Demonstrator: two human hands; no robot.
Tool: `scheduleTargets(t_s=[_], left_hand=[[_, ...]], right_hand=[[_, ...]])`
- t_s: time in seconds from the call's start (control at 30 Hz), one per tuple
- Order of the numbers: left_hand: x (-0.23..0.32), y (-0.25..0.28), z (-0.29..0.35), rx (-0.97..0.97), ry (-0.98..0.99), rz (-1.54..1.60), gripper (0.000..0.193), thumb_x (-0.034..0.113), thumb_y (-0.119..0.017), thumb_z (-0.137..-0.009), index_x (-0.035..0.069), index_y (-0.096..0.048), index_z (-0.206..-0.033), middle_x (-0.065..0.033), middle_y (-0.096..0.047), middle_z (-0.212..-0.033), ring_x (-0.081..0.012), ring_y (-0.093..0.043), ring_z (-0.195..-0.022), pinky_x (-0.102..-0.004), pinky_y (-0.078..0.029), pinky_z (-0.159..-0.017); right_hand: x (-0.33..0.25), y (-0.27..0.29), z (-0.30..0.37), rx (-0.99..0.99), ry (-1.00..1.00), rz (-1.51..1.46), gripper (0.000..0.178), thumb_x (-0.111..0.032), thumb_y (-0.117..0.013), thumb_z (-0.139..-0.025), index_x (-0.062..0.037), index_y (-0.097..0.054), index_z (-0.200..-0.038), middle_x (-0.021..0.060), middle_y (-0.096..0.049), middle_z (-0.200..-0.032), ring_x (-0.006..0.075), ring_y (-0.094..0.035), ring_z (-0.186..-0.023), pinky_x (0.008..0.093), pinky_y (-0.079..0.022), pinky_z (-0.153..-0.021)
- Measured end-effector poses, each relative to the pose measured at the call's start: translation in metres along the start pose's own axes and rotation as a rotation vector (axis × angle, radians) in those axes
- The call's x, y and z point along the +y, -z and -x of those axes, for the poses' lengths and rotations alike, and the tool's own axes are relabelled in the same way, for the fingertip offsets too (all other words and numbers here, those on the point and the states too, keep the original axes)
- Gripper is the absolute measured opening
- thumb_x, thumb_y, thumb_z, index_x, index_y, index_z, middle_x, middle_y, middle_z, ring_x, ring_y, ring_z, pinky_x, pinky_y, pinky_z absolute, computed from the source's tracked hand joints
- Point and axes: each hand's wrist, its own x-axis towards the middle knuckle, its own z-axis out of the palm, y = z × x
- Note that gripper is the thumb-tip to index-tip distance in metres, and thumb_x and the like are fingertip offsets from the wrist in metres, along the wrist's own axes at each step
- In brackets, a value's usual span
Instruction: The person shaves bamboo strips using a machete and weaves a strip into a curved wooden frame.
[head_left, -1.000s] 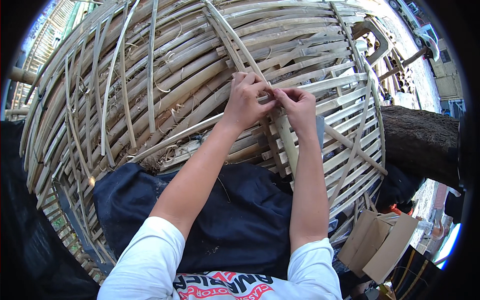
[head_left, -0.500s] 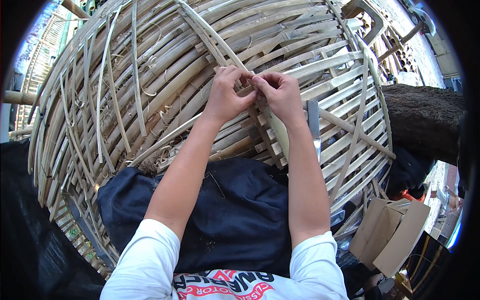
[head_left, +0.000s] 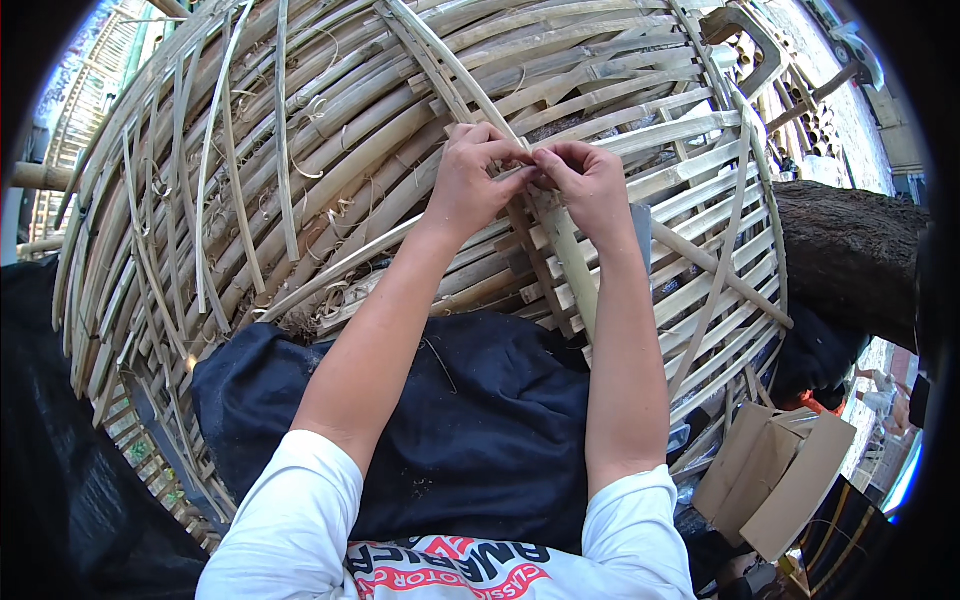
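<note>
My left hand (head_left: 468,185) and my right hand (head_left: 597,195) meet fingertip to fingertip over a long pale bamboo strip (head_left: 462,72). Each has thumb and forefinger pinched together; whatever lies between the tips is too small and hidden to make out. The strip runs from the top of the view down under my hands, and a wider greenish length (head_left: 572,262) shows below my right hand. Beneath them spreads a big curved bamboo frame of split slats (head_left: 340,150), with thinner strips lying across it. Black cloth (head_left: 450,420) covers my lap.
A thick dark log (head_left: 850,245) lies at the right. A round stick (head_left: 725,275) crosses the slats near my right forearm, beside a grey flat bar (head_left: 641,238). An opened cardboard box (head_left: 800,490) stands at the lower right. Curly shavings cling to the slats.
Both hands, still pinched together, sit slightly farther right in view. The bamboo frame has also shifted a little right, while my fingers keep much the same pose.
</note>
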Motion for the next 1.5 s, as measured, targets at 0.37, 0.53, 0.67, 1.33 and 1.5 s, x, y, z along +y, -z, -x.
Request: scheduleTargets(t_s=[0.37, 0.53, 0.67, 1.33, 1.5], left_hand=[[-0.005, -0.006, 0.002, 0.103, -0.175, -0.104, 0.015, 0.014, -0.078, -0.073, 0.008, -0.070, -0.083, -0.0043, -0.064, -0.086, -0.0245, -0.056, -0.093, -0.0356, -0.045, -0.082], [-0.002, -0.007, 0.002, 0.092, -0.146, -0.082, 0.014, 0.012, -0.078, -0.073, 0.007, -0.069, -0.082, -0.0047, -0.064, -0.086, -0.0248, -0.056, -0.094, -0.0357, -0.045, -0.083], [-0.004, -0.005, 0.002, 0.073, -0.136, -0.092, 0.014, 0.011, -0.078, -0.072, 0.006, -0.069, -0.082, -0.0048, -0.064, -0.086, -0.0246, -0.056, -0.095, -0.0354, -0.046, -0.083], [0.004, -0.005, 0.000, 0.075, -0.006, -0.050, 0.009, 0.014, -0.077, -0.067, 0.010, -0.071, -0.072, -0.0019, -0.065, -0.066, -0.0215, -0.057, -0.069, -0.0357, -0.040, -0.076], [0.005, -0.005, 0.001, 0.068, 0.041, -0.044, 0.009, 0.015, -0.077, -0.068, 0.010, -0.070, -0.071, -0.0036, -0.064, -0.064, -0.0215, -0.058, -0.063, -0.0353, -0.041, -0.071]], right_hand=[[0.006, -0.001, -0.002, 0.012, 0.042, 0.031, 0.017, -0.013, -0.068, -0.087, 0.0042, -0.071, -0.090, 0.0050, -0.069, -0.075, 0.0069, -0.060, -0.068, 0.0222, -0.047, -0.061], [0.007, 0.001, -0.003, 0.010, 0.055, 0.090, 0.019, -0.014, -0.070, -0.085, 0.0041, -0.071, -0.090, 0.0060, -0.069, -0.075, 0.0077, -0.060, -0.068, 0.0229, -0.048, -0.062], [0.006, -0.001, -0.003, 0.004, 0.069, 0.087, 0.021, -0.015, -0.071, -0.083, 0.0043, -0.071, -0.090, 0.0084, -0.070, -0.076, 0.0095, -0.062, -0.068, 0.0239, -0.049, -0.063], [0.011, -0.001, -0.004, 0.067, 0.046, -0.034, 0.029, -0.015, -0.080, -0.077, -0.0003, -0.058, -0.090, 0.0011, -0.060, -0.072, 0.0062, -0.055, -0.065, 0.0218, -0.046, -0.058], [0.013, -0.001, -0.006, 0.056, 0.062, 0.020, 0.030, -0.016, -0.080, -0.077, -0.0007, -0.058, -0.090, 0.0006, -0.060, -0.073, 0.0059, -0.054, -0.066, 0.0218, -0.046, -0.059]])
